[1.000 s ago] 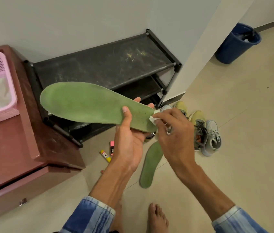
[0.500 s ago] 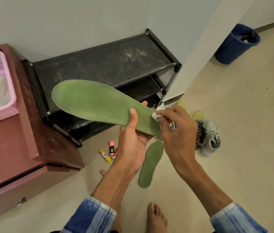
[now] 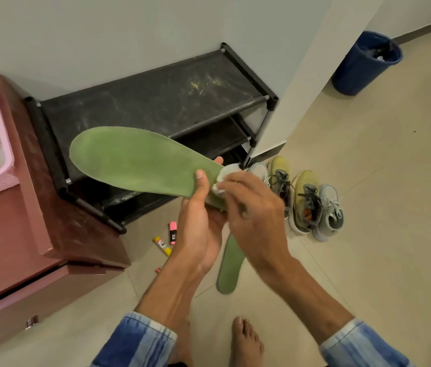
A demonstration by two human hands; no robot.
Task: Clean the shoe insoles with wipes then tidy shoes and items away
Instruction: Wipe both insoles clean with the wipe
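- The left hand (image 3: 198, 229) grips the heel end of a green insole (image 3: 135, 160): the thumb lies flat on top, the fingers are curled beneath, and one fingertip shows past the far edge.
- The right hand (image 3: 251, 215) has its fingers bunched round a crumpled white wipe (image 3: 225, 178) and presses it onto the insole just beside the left thumb.
- The insole is held roughly level in the air, its toe end reaching left over the front rail of the black shoe rack (image 3: 156, 102) and towards the brown cabinet (image 3: 24, 221).
- Bare tiled floor lies open to the right and towards the person; a blue bin (image 3: 362, 64) stands well apart at the far right.
- The insole's surface is matte green with faint paler mottling and a thin light edge.
- A second insole (image 3: 229, 268) lies on the floor under the hands, with a row of shoes (image 3: 307, 202) just to its right.
- A glue stick (image 3: 162, 245) and a pink highlighter (image 3: 173, 232) lie on the floor near the rack's front corner.
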